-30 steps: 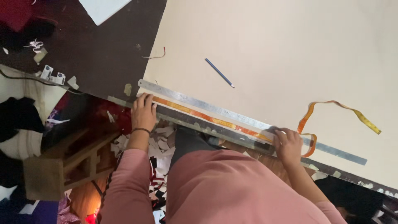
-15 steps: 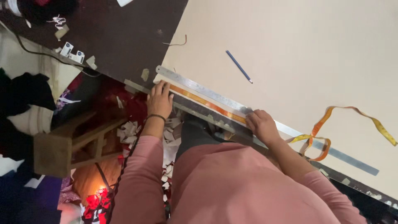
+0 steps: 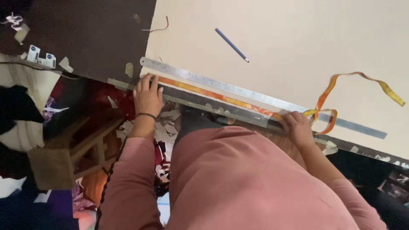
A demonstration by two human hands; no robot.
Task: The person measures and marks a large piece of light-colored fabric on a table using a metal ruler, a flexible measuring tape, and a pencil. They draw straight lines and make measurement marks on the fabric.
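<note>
The soft, limp orange measuring tape (image 3: 221, 97) lay along the stiff steel ruler (image 3: 238, 90); left hand (image 3: 148, 96) flat, pinning its nine-o'clock end, right hand (image 3: 297, 127) pinching it at three o'clock.

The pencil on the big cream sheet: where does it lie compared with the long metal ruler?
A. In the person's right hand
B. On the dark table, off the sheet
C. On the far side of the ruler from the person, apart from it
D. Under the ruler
C: the blue pencil lies alone on the cream sheet, beyond the metal ruler and not touching it, out of reach of both hands.
</note>
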